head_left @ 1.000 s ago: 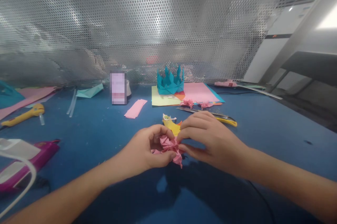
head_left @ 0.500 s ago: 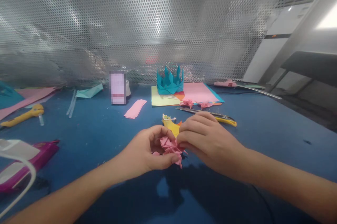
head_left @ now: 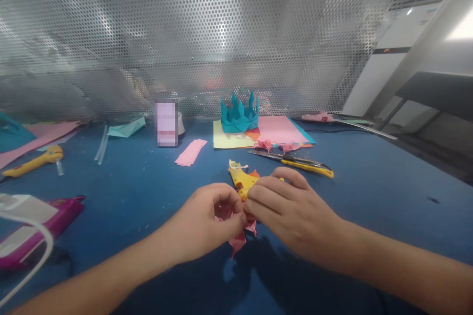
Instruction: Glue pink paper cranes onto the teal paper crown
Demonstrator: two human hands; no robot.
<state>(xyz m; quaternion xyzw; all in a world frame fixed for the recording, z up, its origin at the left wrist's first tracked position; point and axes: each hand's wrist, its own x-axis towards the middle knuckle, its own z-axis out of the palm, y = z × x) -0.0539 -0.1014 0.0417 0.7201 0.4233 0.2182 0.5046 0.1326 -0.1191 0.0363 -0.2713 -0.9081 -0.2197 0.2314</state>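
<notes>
Gripping the crumpled pink paper (head_left: 237, 245) between curled fingers and thumb, the left hand (head_left: 210, 221) is on the near side of the teal paper crown (head_left: 240, 118), as is that paper. The right hand (head_left: 290, 211), nearer than the crown too, bends its fingers against the left; whether they grasp the paper cannot be told. Pink strips (head_left: 191, 152) lie left-front of the crown, a yellow-handled cutter (head_left: 308, 164) right-front.

Glare streaks the perforated screen (head_left: 221, 24) behind the teal crown (head_left: 239, 119); shadow darkens the bench (head_left: 284, 275) before it; leftward, a rectangle (head_left: 166, 123) is pixelated.
</notes>
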